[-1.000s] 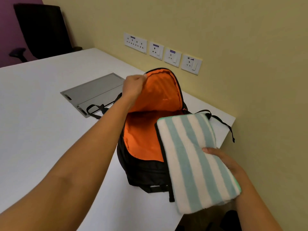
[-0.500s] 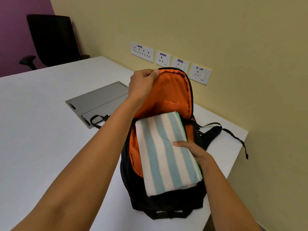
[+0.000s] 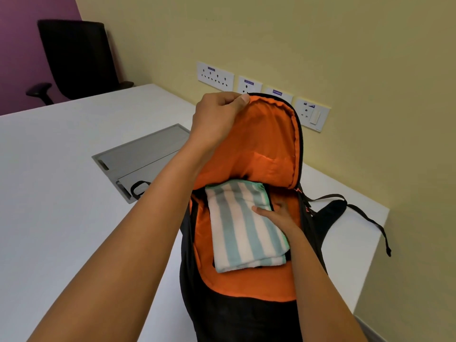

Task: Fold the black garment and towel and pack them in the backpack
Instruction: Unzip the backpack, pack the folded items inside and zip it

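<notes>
Head view: folded towel (image 3: 237, 225) lies inside the backpack (image 3: 234, 317) on the desk (image 3: 61, 206), its right edge gripped by the right hand (image 3: 276, 215), thumb on top. The backpack's raised rim is pinched up by the left hand (image 3: 217, 119). Risk: folds dragged loose when the right hand is withdrawn.

Lit softly and evenly, fairly bright. Faint shadow on the white table (image 3: 61, 206) just left of the backpack (image 3: 237, 312); far end of the towel (image 3: 237, 233) in shade. Slightly soft overall, stretched and bent toward the edges.
</notes>
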Demonstrator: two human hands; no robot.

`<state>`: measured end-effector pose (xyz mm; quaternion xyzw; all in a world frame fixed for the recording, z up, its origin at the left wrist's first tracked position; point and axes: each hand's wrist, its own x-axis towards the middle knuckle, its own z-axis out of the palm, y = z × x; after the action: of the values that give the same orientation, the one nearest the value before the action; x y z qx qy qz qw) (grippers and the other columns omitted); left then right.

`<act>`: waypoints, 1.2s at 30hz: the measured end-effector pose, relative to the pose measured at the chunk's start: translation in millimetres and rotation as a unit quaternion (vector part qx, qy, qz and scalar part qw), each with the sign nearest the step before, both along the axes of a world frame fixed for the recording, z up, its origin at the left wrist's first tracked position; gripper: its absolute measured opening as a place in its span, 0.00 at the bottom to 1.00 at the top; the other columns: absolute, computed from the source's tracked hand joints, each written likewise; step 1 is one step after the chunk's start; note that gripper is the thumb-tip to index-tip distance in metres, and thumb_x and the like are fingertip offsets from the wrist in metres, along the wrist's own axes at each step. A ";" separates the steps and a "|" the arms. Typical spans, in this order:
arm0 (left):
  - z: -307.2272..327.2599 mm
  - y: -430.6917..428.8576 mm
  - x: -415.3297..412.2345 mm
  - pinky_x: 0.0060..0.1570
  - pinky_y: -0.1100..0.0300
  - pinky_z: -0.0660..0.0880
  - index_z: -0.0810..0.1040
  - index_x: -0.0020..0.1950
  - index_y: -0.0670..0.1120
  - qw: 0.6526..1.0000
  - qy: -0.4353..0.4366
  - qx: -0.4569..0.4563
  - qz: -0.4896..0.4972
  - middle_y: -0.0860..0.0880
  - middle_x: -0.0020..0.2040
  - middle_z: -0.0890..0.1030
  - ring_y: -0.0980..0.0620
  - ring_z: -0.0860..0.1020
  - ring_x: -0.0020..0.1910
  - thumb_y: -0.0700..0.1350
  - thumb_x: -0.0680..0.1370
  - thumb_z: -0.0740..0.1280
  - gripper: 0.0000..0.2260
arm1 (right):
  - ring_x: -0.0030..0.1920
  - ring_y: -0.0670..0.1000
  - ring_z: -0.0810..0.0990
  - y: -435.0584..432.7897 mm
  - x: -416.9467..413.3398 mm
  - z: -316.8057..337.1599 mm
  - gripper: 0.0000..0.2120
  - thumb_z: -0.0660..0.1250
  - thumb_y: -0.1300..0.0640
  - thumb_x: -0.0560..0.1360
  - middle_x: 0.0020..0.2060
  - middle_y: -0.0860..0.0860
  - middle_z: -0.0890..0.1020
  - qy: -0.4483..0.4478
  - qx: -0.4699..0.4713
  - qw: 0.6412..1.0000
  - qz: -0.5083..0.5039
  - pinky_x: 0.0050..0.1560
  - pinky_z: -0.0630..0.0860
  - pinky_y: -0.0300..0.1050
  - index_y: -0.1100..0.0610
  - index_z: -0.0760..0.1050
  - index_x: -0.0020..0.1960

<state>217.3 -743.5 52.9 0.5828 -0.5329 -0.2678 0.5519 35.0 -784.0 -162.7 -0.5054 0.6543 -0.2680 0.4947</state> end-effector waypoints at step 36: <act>-2.4 7.5 -1.9 0.52 0.61 0.74 0.83 0.49 0.49 0.999 -0.003 0.010 -0.049 0.54 0.47 0.83 0.56 0.79 0.50 0.50 0.78 0.65 0.09 | 0.76 0.57 0.47 -29.4 121.6 -20.9 0.26 0.43 0.39 0.78 0.76 0.49 0.56 0.422 -0.148 0.860 0.247 0.63 0.35 0.77 0.44 0.56 0.75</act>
<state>215.4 -736.0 50.5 0.5619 -0.5599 -0.2983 0.5308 156.6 -813.5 -183.6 -0.7823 0.6068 0.0082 0.1408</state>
